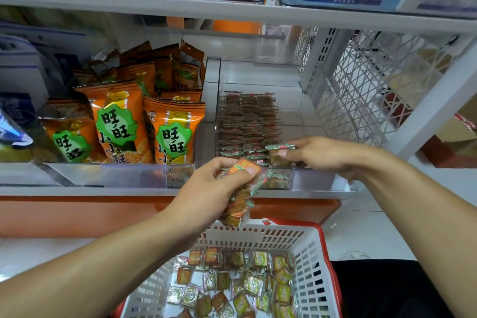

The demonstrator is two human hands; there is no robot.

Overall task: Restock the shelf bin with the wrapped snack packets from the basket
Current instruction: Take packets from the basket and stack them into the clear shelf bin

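At far left the orange snack bags (144, 121) stand in their own clear bin, apart from the work. Next, the left hand (216, 188) grips a fanned stack of wrapped packets (238, 204), thumb on top, held just above the basket's rim. The stack hangs loose at its lower end, so a slack grip could let packets slide out, back into the basket or past it to the floor. To the right, the right hand (322, 155) pinches a single packet (280, 153) at the front of the shelf bin (317, 178), beside the neat rows (249, 124) already standing there. Pushing it in carelessly might topple those rows. Below, the white basket (317, 266) holds many more scattered packets.
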